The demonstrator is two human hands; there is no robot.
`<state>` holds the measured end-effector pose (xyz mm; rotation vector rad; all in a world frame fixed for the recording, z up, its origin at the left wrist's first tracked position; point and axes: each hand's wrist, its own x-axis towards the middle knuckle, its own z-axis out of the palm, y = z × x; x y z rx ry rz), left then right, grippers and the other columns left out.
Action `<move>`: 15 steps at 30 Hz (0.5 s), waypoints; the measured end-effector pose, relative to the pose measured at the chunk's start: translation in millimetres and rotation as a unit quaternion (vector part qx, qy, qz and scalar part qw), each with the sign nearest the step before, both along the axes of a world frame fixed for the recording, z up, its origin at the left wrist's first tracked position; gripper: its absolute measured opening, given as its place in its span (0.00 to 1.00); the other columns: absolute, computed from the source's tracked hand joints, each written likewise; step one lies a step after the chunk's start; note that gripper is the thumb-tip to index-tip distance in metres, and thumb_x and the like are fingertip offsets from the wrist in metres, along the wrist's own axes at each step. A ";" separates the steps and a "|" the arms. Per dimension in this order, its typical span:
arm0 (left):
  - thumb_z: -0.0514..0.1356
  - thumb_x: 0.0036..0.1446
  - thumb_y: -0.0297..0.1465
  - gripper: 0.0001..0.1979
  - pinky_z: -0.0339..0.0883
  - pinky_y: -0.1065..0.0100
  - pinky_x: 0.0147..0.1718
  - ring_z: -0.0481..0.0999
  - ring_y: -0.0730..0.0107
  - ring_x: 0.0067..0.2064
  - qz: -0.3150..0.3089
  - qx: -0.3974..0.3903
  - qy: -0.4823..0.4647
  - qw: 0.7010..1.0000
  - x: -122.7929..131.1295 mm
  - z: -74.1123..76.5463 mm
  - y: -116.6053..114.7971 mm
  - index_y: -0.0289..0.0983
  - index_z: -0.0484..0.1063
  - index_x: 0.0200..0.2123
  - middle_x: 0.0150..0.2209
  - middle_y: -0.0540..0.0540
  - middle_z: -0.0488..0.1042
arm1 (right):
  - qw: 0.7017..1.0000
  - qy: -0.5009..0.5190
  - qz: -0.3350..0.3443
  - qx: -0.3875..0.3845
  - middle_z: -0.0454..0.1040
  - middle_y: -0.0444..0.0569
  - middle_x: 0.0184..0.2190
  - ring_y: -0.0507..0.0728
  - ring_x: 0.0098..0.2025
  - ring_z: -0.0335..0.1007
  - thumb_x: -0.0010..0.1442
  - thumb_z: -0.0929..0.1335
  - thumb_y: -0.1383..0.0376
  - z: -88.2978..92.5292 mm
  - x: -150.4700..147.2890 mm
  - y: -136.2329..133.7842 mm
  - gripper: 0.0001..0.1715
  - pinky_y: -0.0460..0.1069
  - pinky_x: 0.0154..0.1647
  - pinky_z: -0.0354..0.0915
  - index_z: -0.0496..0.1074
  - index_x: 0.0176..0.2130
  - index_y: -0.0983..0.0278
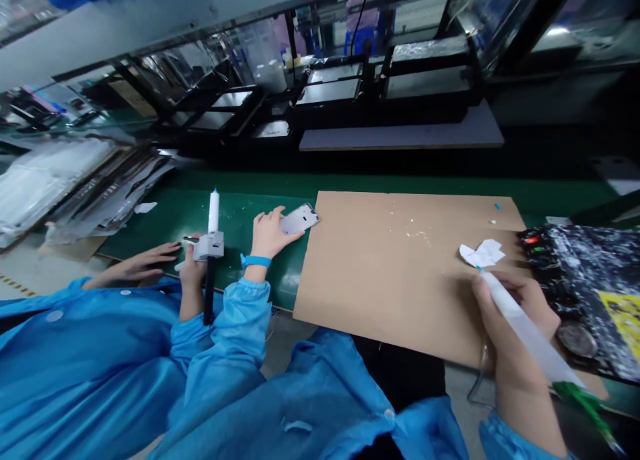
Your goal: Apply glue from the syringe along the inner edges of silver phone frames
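The left hand point(270, 235) has its fingers and thumb closed about the edges of a phone casing point(300, 220), pale side up, its far end lying over the near corner of a cardboard sheet point(370, 267) and the rest over the green tabletop point(240, 210). A blue band point(256, 261) circles that wrist. Over on the other side, the right hand point(515, 360) is wrapped round a whitish glue tube point(530, 333), gripping it like a fat pen; a green fitting point(570, 391) sits at its back end. The tube's blue tip is right at the lower edge of a crumpled white paper point(485, 252) on the cardboard, though I can't tell whether they touch. White specks dot the middle of the sheet, and a small blue bit point(497, 206) lies near its far corner. Just beside the right hand is a speckled black box point(585, 280) with a red light and a yellow label. To the left, a co-worker in blue sleeves has one hand point(191, 273) on a grey tool point(209, 245) with a white tube standing upright. Beyond, dark trays point(327, 90) hold flat panels.
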<state>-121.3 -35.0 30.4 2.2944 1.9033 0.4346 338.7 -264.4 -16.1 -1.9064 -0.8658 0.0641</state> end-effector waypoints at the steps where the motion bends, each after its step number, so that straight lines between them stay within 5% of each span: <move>1: 0.79 0.55 0.49 0.45 0.57 0.40 0.75 0.83 0.39 0.62 -0.031 -0.008 -0.007 0.999 11.9 1.3 -8.3 0.41 0.69 0.69 0.57 0.36 0.85 | 1.000 -0.005 0.003 0.003 0.82 0.57 0.35 0.71 0.36 0.81 0.52 0.77 0.40 -0.2 -0.1 0.5 0.28 0.64 0.41 0.72 0.82 0.41 0.57; 6: 0.79 0.56 0.49 0.46 0.47 0.38 0.81 0.83 0.41 0.64 -0.234 -0.054 -0.007 0.971 65.7 1.1 -44.2 0.41 0.69 0.71 0.62 0.36 0.84 | 0.999 -0.030 0.018 -0.005 0.82 0.57 0.36 0.69 0.34 0.79 0.56 0.77 0.39 0.4 0.6 -0.8 0.31 0.61 0.39 0.71 0.83 0.43 0.61; 9: 0.75 0.60 0.45 0.48 0.43 0.39 0.83 0.73 0.41 0.76 -0.346 -0.098 -0.034 0.933 80.3 -3.1 -50.2 0.43 0.63 0.78 0.75 0.37 0.74 | 0.998 -0.047 0.031 -0.009 0.83 0.58 0.38 0.68 0.36 0.80 0.60 0.78 0.39 2.2 -0.3 -4.9 0.31 0.60 0.41 0.72 0.83 0.44 0.63; 12: 0.72 0.63 0.52 0.51 0.57 0.39 0.78 0.62 0.36 0.81 -0.294 -0.102 -0.059 0.949 84.3 -11.3 -49.2 0.41 0.59 0.81 0.82 0.33 0.62 | 0.997 -0.060 0.041 0.004 0.83 0.57 0.41 0.68 0.39 0.80 0.64 0.77 0.40 6.9 -6.9 -6.7 0.30 0.59 0.41 0.73 0.82 0.46 0.62; 15: 0.65 0.66 0.65 0.50 0.65 0.39 0.70 0.68 0.32 0.75 -0.180 -0.072 -0.071 0.978 98.1 -21.5 -45.5 0.38 0.65 0.77 0.75 0.28 0.69 | 0.996 -0.054 0.076 0.017 0.83 0.57 0.41 0.66 0.38 0.79 0.66 0.78 0.39 16.5 -21.2 2.6 0.30 0.58 0.38 0.73 0.82 0.47 0.62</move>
